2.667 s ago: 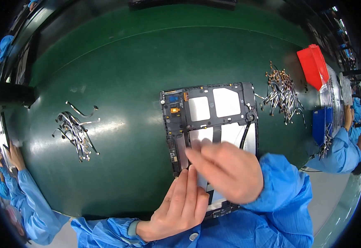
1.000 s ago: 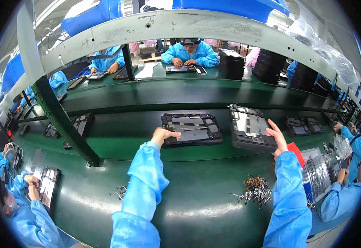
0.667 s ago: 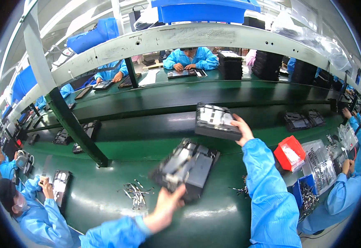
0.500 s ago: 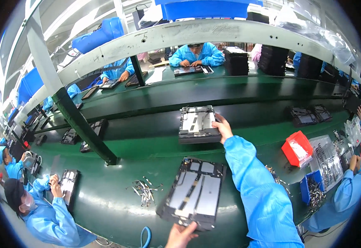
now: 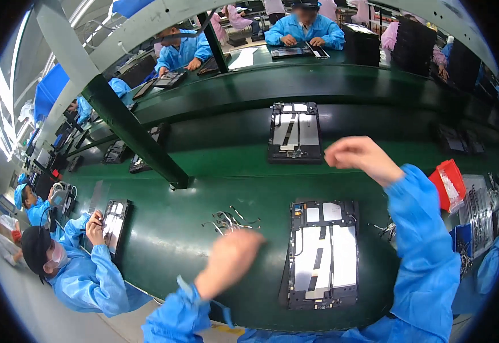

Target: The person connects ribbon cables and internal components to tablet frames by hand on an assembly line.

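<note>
Glossy green bench (image 5: 203, 268), metal-framed tablet chassis (image 5: 322, 254)

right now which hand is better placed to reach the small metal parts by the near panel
Left, probably. The left hand hovers just below the metal parts, left of the near panel. The right hand is raised beyond the panel, nearer the far panel.

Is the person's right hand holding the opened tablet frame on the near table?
No, the right hand is raised and empty, apart from the opened tablet frame, which lies flat on the green table.
</note>
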### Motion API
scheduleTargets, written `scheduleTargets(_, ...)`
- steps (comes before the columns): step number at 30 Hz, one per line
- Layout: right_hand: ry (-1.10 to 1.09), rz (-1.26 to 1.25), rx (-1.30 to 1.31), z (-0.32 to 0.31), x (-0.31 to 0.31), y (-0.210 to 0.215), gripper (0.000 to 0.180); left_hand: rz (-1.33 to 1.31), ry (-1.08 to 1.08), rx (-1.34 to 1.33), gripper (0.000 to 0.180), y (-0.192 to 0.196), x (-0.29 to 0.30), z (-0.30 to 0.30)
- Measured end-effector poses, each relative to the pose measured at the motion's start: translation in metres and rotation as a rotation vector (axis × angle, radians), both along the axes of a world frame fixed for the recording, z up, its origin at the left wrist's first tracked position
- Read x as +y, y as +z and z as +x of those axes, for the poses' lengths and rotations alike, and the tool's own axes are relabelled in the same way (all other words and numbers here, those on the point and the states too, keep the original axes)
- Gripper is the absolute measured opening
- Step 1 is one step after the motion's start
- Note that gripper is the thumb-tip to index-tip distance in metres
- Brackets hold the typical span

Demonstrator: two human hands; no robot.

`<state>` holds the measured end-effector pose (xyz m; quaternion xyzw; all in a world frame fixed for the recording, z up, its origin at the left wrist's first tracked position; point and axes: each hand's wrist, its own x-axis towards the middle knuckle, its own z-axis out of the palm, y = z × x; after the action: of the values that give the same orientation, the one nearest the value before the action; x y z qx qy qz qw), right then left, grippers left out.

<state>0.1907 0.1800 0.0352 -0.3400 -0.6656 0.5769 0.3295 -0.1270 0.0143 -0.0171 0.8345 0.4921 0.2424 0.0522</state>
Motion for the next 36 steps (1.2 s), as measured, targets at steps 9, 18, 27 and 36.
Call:
scheduleTargets(9,-0.057,-0.238,0.027,0.075,-0.187,0.017,0.019,0.003,-0.006,0.029,0.014,-0.043,0.069,-0.017)
scheduleTargets(18,-0.188,0.158,-0.249,0.019,-0.187,-0.016,0.018,-0.015,0.002,-0.250,0.011,0.008,0.074,0.016)
scheduleTargets(27,-0.280,0.183,0.137,-0.032,-0.186,-0.027,0.018,-0.703,-0.254,-1.248,0.013,0.034,0.003,0.102)
scheduleTargets(36,-0.301,-0.032,0.019,0.020,-0.197,-0.026,0.011,-1.254,-0.256,-0.824,0.040,0.034,-0.024,0.103)
